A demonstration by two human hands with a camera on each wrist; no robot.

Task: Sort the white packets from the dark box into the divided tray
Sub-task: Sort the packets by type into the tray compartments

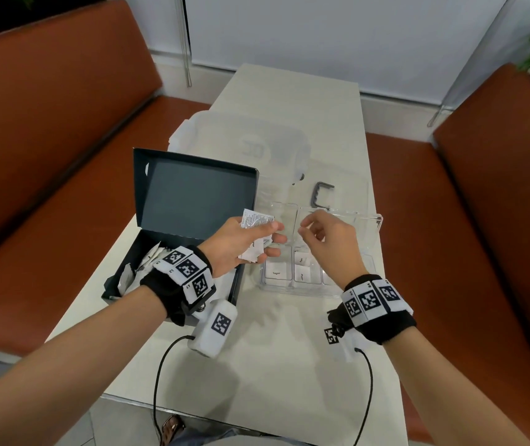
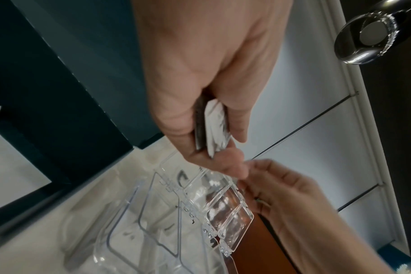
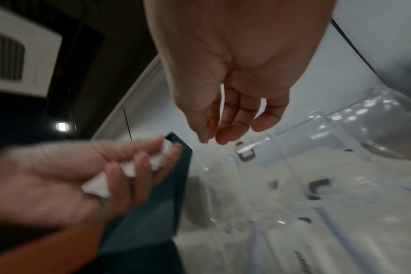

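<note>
Here, the white packets, thin crinkled paper sachets with small print, were bunched in my left hand, thumb and curled fingers clamped round them above the gap between the dark box and the divided tray. More packets lay crumpled in the box's bottom, its stiff matte lid standing upright behind. My right hand hung over the tray with fingers loosely bent and holding nothing, its fingertips close to my left ones but apart. The tray was clear hard plastic with straight partition walls; three near compartments held flat packets, one marked Sugar. A grey U-shaped handle lay beyond its far rim. The pale table ran smooth toward me, with brown padded benches along both long edges.
</note>
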